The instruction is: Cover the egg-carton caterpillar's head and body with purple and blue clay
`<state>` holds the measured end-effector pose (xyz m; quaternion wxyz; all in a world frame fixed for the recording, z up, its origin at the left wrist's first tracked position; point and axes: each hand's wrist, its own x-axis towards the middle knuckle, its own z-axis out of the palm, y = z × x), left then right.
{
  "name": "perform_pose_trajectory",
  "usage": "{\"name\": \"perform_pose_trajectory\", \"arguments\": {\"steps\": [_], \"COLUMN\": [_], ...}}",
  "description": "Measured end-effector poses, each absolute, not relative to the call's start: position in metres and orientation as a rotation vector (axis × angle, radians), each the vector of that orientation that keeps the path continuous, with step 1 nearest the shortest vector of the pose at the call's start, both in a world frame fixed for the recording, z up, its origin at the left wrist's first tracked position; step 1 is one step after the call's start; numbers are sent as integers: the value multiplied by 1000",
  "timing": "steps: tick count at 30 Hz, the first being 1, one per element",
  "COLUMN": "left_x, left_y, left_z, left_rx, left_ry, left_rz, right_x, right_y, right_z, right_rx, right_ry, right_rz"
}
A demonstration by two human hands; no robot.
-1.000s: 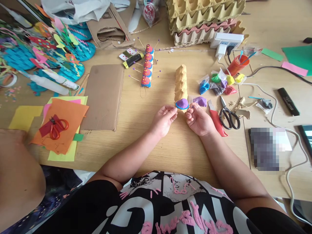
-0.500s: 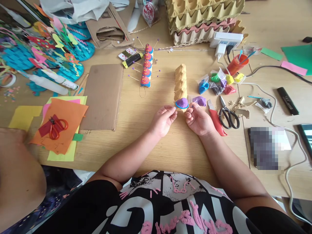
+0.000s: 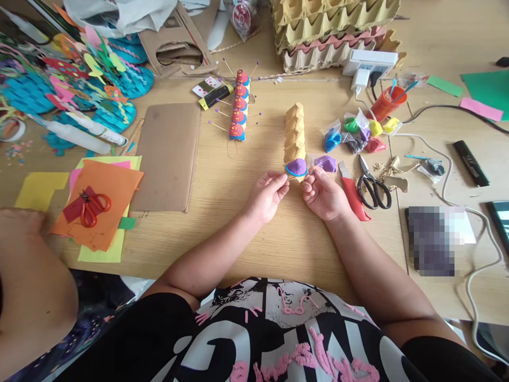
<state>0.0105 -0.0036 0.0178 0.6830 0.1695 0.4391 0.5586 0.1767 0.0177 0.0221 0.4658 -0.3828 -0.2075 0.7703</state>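
A strip cut from an egg carton (image 3: 294,132) stretches away from me on the table, its near cup covered with purple clay (image 3: 296,166). A thin blue clay strip (image 3: 297,174) curves round the lower edge of that purple dome. At its left end, my left hand (image 3: 269,195) pinches with thumb and fingertips. My right hand (image 3: 325,193) has its fingers curled closed at the other end; the exact contact is partly hidden. Just beyond the right hand lies a bag of purple clay (image 3: 326,163). Further left stands a finished red and blue egg-carton caterpillar (image 3: 239,109) with stick legs.
Right of my hands are a red-handled cutter (image 3: 353,196), black scissors (image 3: 373,185) and several clay bags (image 3: 352,139). Cardboard (image 3: 167,156), orange paper (image 3: 115,191) and red scissors (image 3: 93,207) lie left. Egg trays (image 3: 338,37) are stacked behind. Another person's arm (image 3: 32,276) rests at left.
Both hands stay at the two ends of the blue clay strip with hardly any movement. The whole view has shifted very slightly.
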Motion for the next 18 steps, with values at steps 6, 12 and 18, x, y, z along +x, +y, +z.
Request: {"name": "perform_pose_trajectory", "arguments": {"steps": [6, 12, 18], "left_x": [12, 11, 7], "left_y": [-4, -3, -2], "left_z": [17, 17, 23], "left_rx": [372, 432, 293], "left_ry": [979, 987, 839], "left_rz": [1293, 1261, 1182], "right_x": [175, 176, 177], "right_y": [17, 17, 18], "right_z": [22, 21, 25], "right_rx": [-906, -915, -919], "right_ry": [-465, -527, -425], "right_rz": [1913, 1893, 1909]}}
